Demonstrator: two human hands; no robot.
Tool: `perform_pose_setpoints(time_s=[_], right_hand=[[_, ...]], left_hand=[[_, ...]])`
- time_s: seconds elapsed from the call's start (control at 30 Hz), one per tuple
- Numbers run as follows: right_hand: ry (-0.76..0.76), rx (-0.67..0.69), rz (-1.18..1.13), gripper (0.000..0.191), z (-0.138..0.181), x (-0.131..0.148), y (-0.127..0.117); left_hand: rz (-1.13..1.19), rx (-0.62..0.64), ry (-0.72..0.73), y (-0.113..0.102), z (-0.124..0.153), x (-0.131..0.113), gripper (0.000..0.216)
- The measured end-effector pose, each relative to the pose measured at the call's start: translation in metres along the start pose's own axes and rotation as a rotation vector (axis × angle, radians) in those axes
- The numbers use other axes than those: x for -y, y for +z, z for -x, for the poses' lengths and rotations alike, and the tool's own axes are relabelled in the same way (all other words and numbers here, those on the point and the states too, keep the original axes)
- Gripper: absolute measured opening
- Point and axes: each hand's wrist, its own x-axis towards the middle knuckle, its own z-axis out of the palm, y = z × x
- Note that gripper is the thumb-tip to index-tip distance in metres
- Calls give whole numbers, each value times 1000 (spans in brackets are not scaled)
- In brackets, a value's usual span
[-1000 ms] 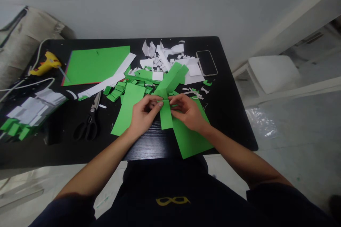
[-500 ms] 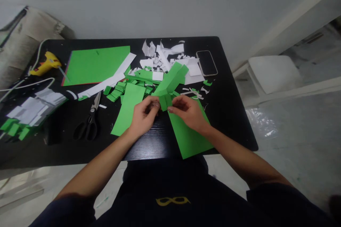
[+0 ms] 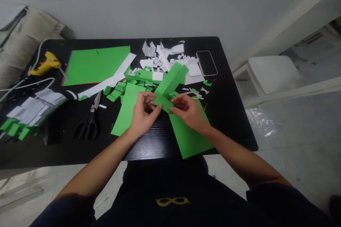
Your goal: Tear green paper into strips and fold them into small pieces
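Note:
My left hand (image 3: 144, 113) and my right hand (image 3: 188, 111) meet over the middle of the black table (image 3: 234, 113). Both pinch the near end of a long green paper strip (image 3: 170, 81), which runs away from me up and to the right and is folded back at the held end. A green sheet (image 3: 188, 136) lies under my right hand, reaching the table's front edge. Another green sheet (image 3: 128, 108) lies under my left hand.
Black scissors (image 3: 89, 122) lie left of my hands. A large green sheet (image 3: 96, 64) and a yellow glue gun (image 3: 45, 63) sit at the back left. White and green scraps (image 3: 162, 60) pile behind the strip. A phone (image 3: 206, 62) lies at the back right. Cut paper pieces (image 3: 26, 111) stack at the left edge.
The strip's near end hung down flat toward me a second ago. My fingers have folded it up and back, so only a short folded end shows between my hands.

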Motion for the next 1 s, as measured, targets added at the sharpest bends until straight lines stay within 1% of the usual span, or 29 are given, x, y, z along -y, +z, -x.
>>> perform_pose_setpoints(time_s=[0.23, 0.43, 0.53, 0.6, 0.7, 0.9, 1.0], right_hand=[[30, 53, 61, 39, -1, -5, -2], [71, 44, 8, 39, -1, -1, -2], [90, 31, -12, 40, -1, 0, -2], [96, 34, -20, 41, -1, -1, -3], [64, 27, -21, 42, -1, -1, -2], [-75, -46, 61, 39, 0, 1, -1], [-86, -43, 68, 38, 0, 1, -1]], left_hand=[[57, -3, 2, 2, -1, -1, 38], [52, 60, -63, 0, 0, 0, 44], [9, 105, -91, -1, 1, 2, 44], [-1, 112, -95, -1, 1, 1, 42], [19, 105, -96, 0, 1, 0, 40], [52, 147, -116, 1, 0, -3, 38], [48, 148, -106, 1, 1, -1, 38]])
